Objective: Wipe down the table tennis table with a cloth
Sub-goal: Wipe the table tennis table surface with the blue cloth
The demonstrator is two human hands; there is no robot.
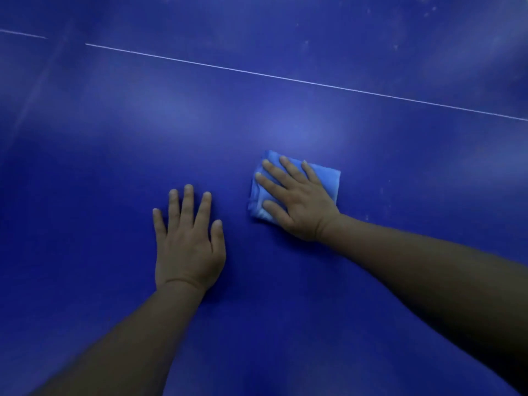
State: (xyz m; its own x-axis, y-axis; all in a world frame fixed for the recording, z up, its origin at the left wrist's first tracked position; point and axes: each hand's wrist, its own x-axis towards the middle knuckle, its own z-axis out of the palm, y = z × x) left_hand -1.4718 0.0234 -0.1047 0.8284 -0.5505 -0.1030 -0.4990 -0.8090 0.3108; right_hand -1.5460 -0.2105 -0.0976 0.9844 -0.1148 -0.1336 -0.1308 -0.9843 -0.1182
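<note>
Two hands lay flat on the blue table (114,167).
The left hand (187,247) rested palm-down with fingers spread, holding nothing; just to its right, the right hand (297,200) pressed straight fingers onto the folded cloth (328,178).

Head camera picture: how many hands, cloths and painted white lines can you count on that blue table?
Hands: 2, the left hand flat on the bare table, the right hand pressing on the cloth.
Cloths: 1, a folded light blue cloth.
White lines: 1, the white line running across the far side, with a gap near the left edge.
Total: 4.
</note>
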